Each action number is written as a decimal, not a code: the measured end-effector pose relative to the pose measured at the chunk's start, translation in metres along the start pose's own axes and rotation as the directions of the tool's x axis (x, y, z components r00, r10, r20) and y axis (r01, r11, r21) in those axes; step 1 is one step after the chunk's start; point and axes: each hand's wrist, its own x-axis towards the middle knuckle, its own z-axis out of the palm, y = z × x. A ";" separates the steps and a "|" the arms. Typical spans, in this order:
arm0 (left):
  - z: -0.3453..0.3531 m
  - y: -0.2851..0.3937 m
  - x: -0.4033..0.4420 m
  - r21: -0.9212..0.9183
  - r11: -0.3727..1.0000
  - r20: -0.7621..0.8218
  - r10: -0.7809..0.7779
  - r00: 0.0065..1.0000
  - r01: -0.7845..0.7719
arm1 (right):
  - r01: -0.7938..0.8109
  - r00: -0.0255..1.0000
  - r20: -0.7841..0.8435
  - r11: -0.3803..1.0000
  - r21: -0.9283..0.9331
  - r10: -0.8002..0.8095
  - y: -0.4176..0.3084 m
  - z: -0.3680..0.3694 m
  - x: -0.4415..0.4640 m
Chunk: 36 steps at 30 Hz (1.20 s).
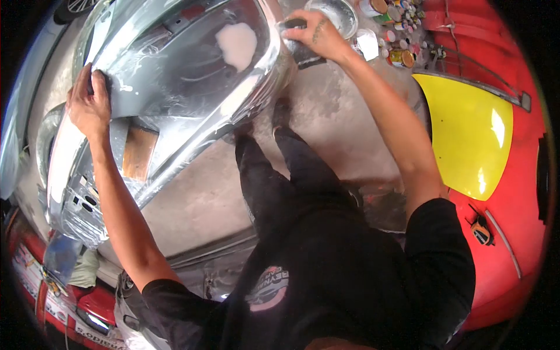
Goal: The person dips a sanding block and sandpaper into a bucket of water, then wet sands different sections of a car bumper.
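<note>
A large grey and silver vehicle body panel [169,70] fills the upper left, with a pale round patch [237,46] on its dark face. My left hand [90,102] rests on the panel's left edge, its fingers bent over the rim; a dark spot shows by the fingertips, and whether anything is held there is unclear. At the panel's right edge, my right hand [315,34] grips a small dark block [293,24] between thumb and fingers. A brown wooden piece [139,153] lies in the panel's lower opening.
Cans and jars [401,57] stand on the floor at the upper right, beside a round metal basin [336,16]. A yellow panel [469,131] lies on a red car surface [516,233] with an orange and black tool [481,232]. Another red vehicle [96,306] is lower left.
</note>
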 end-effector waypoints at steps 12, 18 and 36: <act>-0.011 0.018 0.003 -0.006 0.995 -0.205 0.095 0.974 -0.098 | -0.229 0.737 -0.134 0.432 0.873 0.663 -0.062 0.023 -0.052; -0.021 0.212 -0.084 -0.796 0.527 0.343 -0.015 0.939 0.299 | -0.174 0.665 -0.134 0.328 0.929 0.734 -0.120 0.020 -0.062; -0.035 0.292 -0.118 -0.615 0.658 0.498 -0.104 0.861 0.435 | -0.123 0.940 -0.249 0.913 0.388 0.232 -0.149 -0.021 -0.122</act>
